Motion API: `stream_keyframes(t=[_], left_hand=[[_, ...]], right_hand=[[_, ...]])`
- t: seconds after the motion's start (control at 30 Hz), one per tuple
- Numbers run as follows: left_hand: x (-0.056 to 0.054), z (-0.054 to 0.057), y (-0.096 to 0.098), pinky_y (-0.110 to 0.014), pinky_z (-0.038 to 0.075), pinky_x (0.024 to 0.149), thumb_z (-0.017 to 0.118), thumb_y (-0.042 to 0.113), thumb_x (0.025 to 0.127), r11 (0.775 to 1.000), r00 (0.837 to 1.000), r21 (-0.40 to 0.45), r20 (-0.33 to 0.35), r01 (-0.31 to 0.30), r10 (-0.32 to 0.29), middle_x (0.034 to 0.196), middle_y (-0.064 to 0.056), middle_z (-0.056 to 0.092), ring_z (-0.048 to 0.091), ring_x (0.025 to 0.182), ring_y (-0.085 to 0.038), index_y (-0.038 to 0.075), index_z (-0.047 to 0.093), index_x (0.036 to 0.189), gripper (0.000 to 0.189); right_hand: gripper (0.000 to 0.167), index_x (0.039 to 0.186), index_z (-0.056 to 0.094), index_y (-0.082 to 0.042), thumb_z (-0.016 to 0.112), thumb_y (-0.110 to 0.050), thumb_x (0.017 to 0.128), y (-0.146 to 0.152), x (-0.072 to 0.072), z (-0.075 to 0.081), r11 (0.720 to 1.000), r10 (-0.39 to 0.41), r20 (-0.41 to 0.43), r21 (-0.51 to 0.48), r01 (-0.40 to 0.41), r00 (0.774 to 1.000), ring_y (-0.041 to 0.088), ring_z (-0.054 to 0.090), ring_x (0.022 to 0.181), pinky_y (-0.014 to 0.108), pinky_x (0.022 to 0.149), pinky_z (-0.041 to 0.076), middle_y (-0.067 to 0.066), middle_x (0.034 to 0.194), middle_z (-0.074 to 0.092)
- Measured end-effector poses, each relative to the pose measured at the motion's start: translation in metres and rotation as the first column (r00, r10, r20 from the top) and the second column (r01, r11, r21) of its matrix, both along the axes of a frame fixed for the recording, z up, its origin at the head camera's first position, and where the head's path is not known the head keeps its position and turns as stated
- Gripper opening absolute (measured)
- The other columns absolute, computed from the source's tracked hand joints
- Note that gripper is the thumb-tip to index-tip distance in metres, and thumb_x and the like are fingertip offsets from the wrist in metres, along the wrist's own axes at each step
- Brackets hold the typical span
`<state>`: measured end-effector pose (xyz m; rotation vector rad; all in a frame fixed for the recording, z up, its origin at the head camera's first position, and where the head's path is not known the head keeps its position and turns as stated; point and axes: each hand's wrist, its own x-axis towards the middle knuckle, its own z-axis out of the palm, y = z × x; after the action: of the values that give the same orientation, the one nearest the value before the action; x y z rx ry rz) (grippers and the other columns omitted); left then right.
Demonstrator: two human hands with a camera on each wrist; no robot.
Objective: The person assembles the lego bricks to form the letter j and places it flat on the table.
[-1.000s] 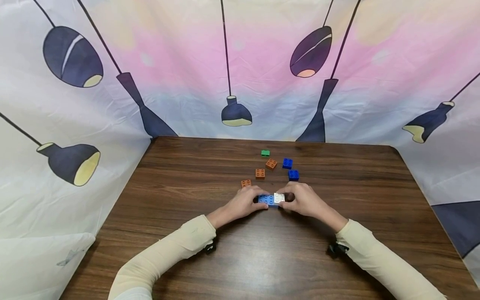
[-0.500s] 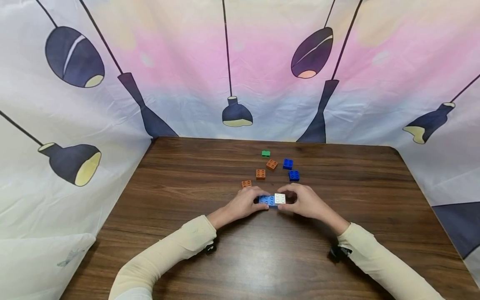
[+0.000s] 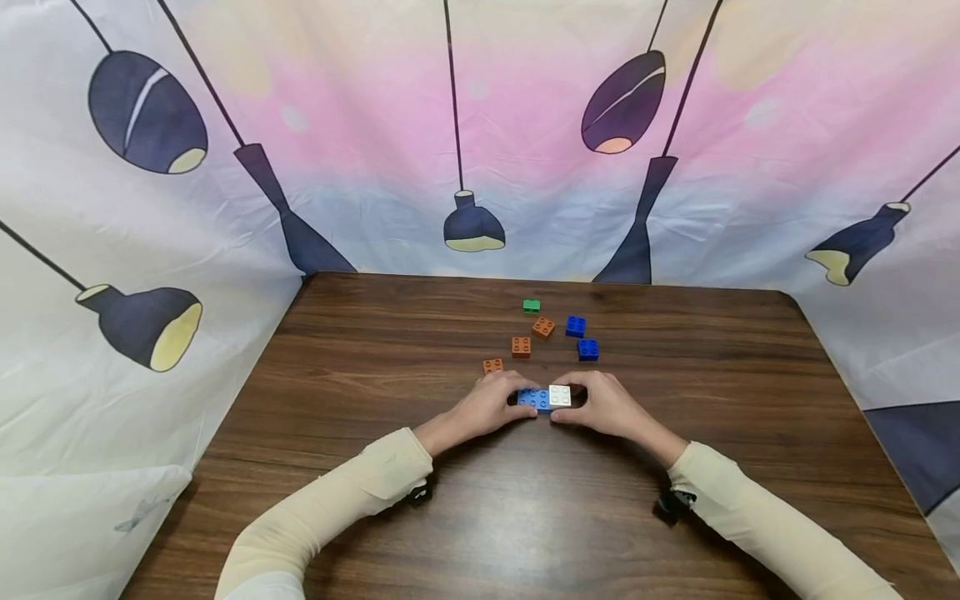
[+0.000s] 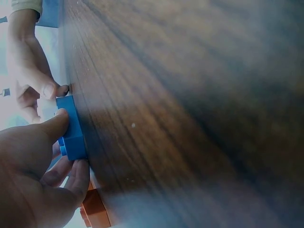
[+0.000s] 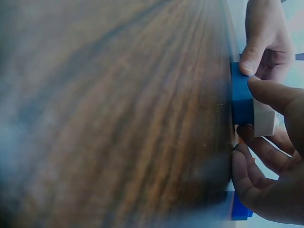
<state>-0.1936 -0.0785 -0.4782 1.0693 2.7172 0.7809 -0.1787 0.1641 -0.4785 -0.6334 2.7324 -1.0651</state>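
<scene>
Light blue brick [image 3: 533, 400] lies flat on the dark wood surface [image 3: 480, 533], between two hands. The left hand [image 3: 487, 407] pinches its left end between thumb and fingers, apparently to steady it. The right hand [image 3: 606, 406] pinches around the white brick [image 3: 559, 396] on its right end, perhaps for alignment; whether that is fully seated, I cannot tell. Loose orange bricks [image 3: 521, 347], dark blue bricks [image 3: 588, 350] and a green brick [image 3: 531, 306] lie beyond. No container shows.

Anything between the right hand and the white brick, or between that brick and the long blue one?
Nothing visible. The right hand curls around the white brick, and no other thing shows between that and the long blue brick beneath. The nearest loose blue brick lies clear, beyond the hand.
</scene>
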Motion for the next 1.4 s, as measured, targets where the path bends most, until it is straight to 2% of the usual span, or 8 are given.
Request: stream_keyframes(t=[0.43, 0.63, 0.77, 0.9, 1.03, 1.2, 1.4], left_hand=[[-0.001, 0.002, -0.001, -0.042, 0.049, 0.096, 0.072, 0.033, 0.097, 1.000, 1.000, -0.011, 0.021, 0.018, -0.017, 0.129, -0.006, 0.069, 0.063, 0.116, -0.021, 0.011, 0.067, 0.135, 0.044], [0.002, 0.009, -0.006, -0.041, 0.050, 0.098, 0.070, 0.035, 0.098, 1.000, 1.000, 0.016, 0.028, 0.011, -0.012, 0.130, -0.005, 0.069, 0.063, 0.117, -0.020, 0.011, 0.065, 0.135, 0.044], [-0.001, 0.018, -0.013, -0.042, 0.051, 0.093, 0.070, 0.035, 0.099, 0.998, 1.000, 0.059, -0.016, -0.023, 0.024, 0.127, -0.005, 0.070, 0.063, 0.112, -0.021, 0.009, 0.064, 0.134, 0.044], [-0.009, 0.020, -0.021, -0.044, 0.050, 0.092, 0.072, 0.034, 0.097, 0.993, 0.992, 0.078, -0.076, -0.090, 0.096, 0.125, -0.006, 0.069, 0.060, 0.111, -0.023, 0.009, 0.065, 0.133, 0.044], [-0.015, 0.018, -0.028, -0.048, 0.044, 0.101, 0.077, 0.034, 0.094, 0.986, 0.982, 0.091, -0.112, -0.143, 0.153, 0.129, -0.007, 0.067, 0.055, 0.118, -0.026, 0.008, 0.065, 0.132, 0.048], [-0.021, 0.014, -0.034, -0.054, 0.038, 0.108, 0.079, 0.035, 0.091, 0.983, 0.979, 0.082, -0.112, -0.164, 0.173, 0.136, -0.008, 0.063, 0.052, 0.126, -0.030, 0.008, 0.063, 0.135, 0.054], [-0.027, 0.010, -0.040, -0.051, 0.036, 0.113, 0.081, 0.034, 0.090, 0.983, 0.981, 0.061, -0.079, -0.171, 0.176, 0.136, -0.008, 0.063, 0.054, 0.129, -0.029, 0.010, 0.062, 0.136, 0.056]], right_hand=[[0.036, 0.114, 0.075, -0.012, 0.087, -0.027, 0.083, -0.004, -0.004, -0.004, 1.000, -0.006, -0.001, 0.011, 0.006, 1.000, 0.009, 0.062, 0.081, 0.031, 0.070, 0.052, -0.002, 0.098, 0.072], [0.034, 0.112, 0.076, -0.012, 0.088, -0.025, 0.082, -0.005, -0.004, -0.005, 1.000, -0.003, -0.006, 0.006, 0.003, 1.000, 0.007, 0.061, 0.079, 0.030, 0.068, 0.052, -0.003, 0.095, 0.072], [0.033, 0.110, 0.076, -0.011, 0.088, -0.024, 0.082, -0.005, -0.005, -0.004, 1.000, 0.001, -0.021, 0.017, -0.001, 1.000, 0.007, 0.061, 0.079, 0.030, 0.069, 0.052, -0.004, 0.094, 0.072], [0.033, 0.110, 0.077, -0.011, 0.088, -0.024, 0.082, -0.006, -0.005, -0.002, 1.000, 0.000, -0.030, 0.031, 0.001, 1.000, 0.008, 0.060, 0.081, 0.031, 0.071, 0.051, -0.004, 0.095, 0.072], [0.034, 0.111, 0.076, -0.010, 0.088, -0.024, 0.082, -0.006, -0.004, -0.001, 0.999, -0.001, -0.020, 0.037, 0.002, 1.000, 0.008, 0.060, 0.080, 0.031, 0.071, 0.051, -0.003, 0.094, 0.072], [0.035, 0.112, 0.076, -0.009, 0.088, -0.024, 0.082, -0.006, -0.003, -0.001, 0.999, -0.003, -0.019, 0.036, 0.004, 1.000, 0.009, 0.059, 0.080, 0.031, 0.070, 0.050, -0.003, 0.094, 0.071], [0.035, 0.112, 0.076, -0.009, 0.088, -0.024, 0.082, -0.006, -0.002, -0.001, 0.999, -0.008, -0.032, 0.038, 0.009, 0.999, 0.009, 0.059, 0.080, 0.031, 0.070, 0.050, -0.003, 0.095, 0.072]])
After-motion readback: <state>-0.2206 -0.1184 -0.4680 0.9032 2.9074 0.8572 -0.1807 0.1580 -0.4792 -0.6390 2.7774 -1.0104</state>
